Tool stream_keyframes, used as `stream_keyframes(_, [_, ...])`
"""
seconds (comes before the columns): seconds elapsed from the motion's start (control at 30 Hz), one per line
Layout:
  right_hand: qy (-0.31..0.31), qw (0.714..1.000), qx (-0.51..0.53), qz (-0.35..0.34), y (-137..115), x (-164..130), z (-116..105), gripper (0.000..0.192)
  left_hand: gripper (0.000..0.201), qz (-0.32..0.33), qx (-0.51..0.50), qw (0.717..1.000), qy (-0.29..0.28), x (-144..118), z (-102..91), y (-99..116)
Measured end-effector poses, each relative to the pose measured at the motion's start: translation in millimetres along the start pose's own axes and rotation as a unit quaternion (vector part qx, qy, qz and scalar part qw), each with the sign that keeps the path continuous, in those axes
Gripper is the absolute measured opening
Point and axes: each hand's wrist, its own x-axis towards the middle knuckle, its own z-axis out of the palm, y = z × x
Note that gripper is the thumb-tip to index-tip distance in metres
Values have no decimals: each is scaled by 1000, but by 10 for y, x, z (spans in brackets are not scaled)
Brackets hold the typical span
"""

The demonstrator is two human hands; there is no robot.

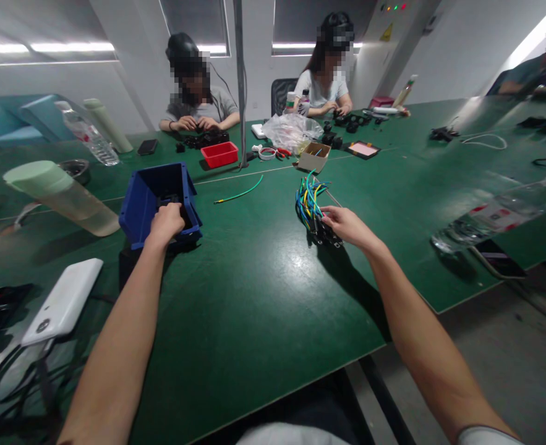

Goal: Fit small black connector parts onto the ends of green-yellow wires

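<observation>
My left hand [166, 224] reaches into a blue plastic bin [148, 187] on the green table [254, 296]; its fingers curl over the bin's near wall among small black parts, and whether it grips one is hidden. My right hand [344, 224] is closed on black connector parts [324, 236] joined to a bundle of blue, yellow and green wires [307, 201] lying on the table. A loose green wire [240, 194] lies between the bin and the bundle.
A white phone [63, 301] and black cables lie at the left. Bottles lie at far left [63, 196] and right [495, 217]. A red tray [219, 153], cardboard box [313, 156] and plastic bag stand beyond. Two persons work across the table.
</observation>
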Motion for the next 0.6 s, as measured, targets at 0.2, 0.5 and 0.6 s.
stream_keyframes(0.2, [4,999,-29,-12,-35,-16,-13,38,50,2,-18,1000,3,44,45,-35])
stream_keyframes(0.5, [-2,998,-67,18,-68,-40,-43,37,48,18,-21,1000,3,48,68,-60])
stream_keyframes(0.6, [-6,997,-72,23,-89,-42,-59,36,43,22,-16,1000,-3,62,79,-60])
